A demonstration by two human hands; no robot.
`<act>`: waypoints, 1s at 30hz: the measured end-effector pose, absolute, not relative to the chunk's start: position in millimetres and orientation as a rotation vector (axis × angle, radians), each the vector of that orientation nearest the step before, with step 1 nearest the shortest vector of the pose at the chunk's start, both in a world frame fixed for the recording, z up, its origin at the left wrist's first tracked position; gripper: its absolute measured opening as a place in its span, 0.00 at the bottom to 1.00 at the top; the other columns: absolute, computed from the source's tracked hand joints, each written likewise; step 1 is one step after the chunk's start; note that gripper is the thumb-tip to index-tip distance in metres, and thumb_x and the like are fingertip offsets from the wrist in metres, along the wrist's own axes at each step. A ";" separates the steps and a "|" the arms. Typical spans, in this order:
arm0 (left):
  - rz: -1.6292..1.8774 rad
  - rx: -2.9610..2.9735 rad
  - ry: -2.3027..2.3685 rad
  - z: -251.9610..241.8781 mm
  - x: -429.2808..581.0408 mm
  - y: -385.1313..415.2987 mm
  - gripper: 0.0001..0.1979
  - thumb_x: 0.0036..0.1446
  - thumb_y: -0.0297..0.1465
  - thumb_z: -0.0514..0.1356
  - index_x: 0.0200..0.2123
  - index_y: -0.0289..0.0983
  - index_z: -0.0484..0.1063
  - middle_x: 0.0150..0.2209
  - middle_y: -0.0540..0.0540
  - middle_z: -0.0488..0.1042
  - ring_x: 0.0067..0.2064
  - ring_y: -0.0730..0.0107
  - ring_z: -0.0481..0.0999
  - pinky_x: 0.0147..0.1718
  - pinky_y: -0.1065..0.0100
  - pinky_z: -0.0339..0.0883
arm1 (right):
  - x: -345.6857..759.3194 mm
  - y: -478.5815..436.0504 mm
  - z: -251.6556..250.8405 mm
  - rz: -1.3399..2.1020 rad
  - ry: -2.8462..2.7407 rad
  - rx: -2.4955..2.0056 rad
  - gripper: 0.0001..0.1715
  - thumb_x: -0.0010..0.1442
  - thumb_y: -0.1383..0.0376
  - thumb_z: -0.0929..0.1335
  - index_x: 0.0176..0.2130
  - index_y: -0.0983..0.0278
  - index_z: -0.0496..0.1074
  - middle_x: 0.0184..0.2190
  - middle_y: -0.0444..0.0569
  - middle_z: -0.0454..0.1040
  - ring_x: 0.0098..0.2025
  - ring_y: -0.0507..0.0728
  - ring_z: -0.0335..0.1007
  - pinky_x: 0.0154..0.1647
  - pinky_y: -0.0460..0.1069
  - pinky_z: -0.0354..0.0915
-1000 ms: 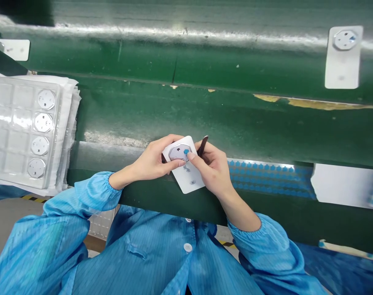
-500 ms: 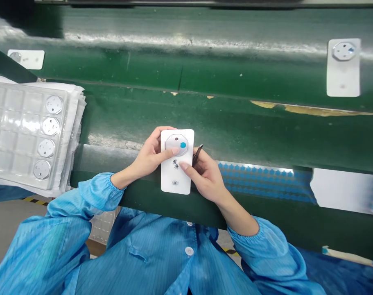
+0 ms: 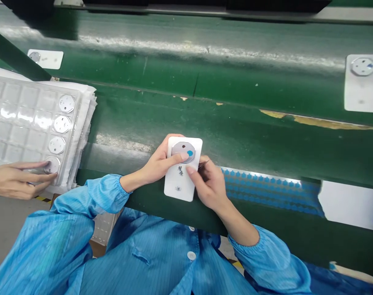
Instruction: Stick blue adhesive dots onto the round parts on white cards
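My left hand (image 3: 157, 164) is closed on a white rectangular card (image 3: 181, 184) with dark printed characters. Its thumb lies over the pale, many-sided disc (image 3: 178, 149) on the card's upper part. A blue round sticker (image 3: 190, 153) sits on that disc, beside a small dark hole. At the card's right edge is my right hand (image 3: 209, 182), its thumb pressed on the card's face. Its curled fingers hold dark, slim tweezers (image 3: 204, 164), mostly hidden now. The card is slightly tilted above the green bench edge.
Another person's hand (image 3: 23, 179) touches a disc in the clear tray (image 3: 28, 139) at left. A blue sticker sheet (image 3: 269, 192) and white paper (image 3: 352, 205) lie right. Cards with discs rest far left (image 3: 51, 60) and far right (image 3: 362, 94) on the green bench (image 3: 161, 110).
Another person's hand has come in from the left onto the tray. The tweezers have dropped lower among my right fingers. The whole view has shifted; my hands still hold the card.
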State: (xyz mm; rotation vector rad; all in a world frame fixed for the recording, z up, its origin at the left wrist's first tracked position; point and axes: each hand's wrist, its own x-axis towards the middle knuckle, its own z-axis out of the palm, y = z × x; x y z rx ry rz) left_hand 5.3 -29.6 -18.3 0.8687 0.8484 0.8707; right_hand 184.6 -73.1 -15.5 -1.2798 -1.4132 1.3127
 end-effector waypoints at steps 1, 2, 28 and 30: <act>0.848 0.880 0.807 -18.9 4.1 -28.9 0.28 0.57 0.41 0.71 0.54 0.42 0.64 0.43 0.48 0.74 0.39 0.68 0.75 0.38 0.69 0.70 | 185.8 -71.8 -14.5 1.340 -1.331 -1.296 0.19 0.71 0.46 0.71 0.41 0.58 0.72 0.30 0.45 0.75 0.26 0.56 0.69 0.24 0.50 0.65; 0.824 0.899 0.775 -19.4 3.0 -28.5 0.28 0.57 0.40 0.71 0.55 0.42 0.64 0.44 0.47 0.74 0.40 0.67 0.75 0.38 0.68 0.71 | 186.7 -70.2 -13.5 1.365 -1.251 -1.312 0.20 0.69 0.45 0.72 0.40 0.58 0.73 0.30 0.45 0.75 0.27 0.57 0.70 0.25 0.50 0.65; 0.711 1.252 0.619 -20.6 -2.9 -31.7 0.23 0.71 0.41 0.62 0.62 0.42 0.59 0.48 0.43 0.69 0.45 0.65 0.73 0.41 0.68 0.71 | 190.5 -66.1 -13.7 1.449 -1.000 -1.285 0.23 0.63 0.47 0.77 0.31 0.61 0.73 0.25 0.42 0.71 0.24 0.53 0.64 0.22 0.47 0.62; 0.721 1.156 0.622 -18.5 -4.5 -29.3 0.24 0.70 0.40 0.63 0.63 0.42 0.59 0.46 0.45 0.70 0.43 0.67 0.73 0.40 0.69 0.70 | 190.5 -67.5 -14.9 1.475 -1.002 -1.231 0.21 0.65 0.47 0.76 0.34 0.60 0.73 0.26 0.42 0.71 0.25 0.53 0.65 0.23 0.47 0.62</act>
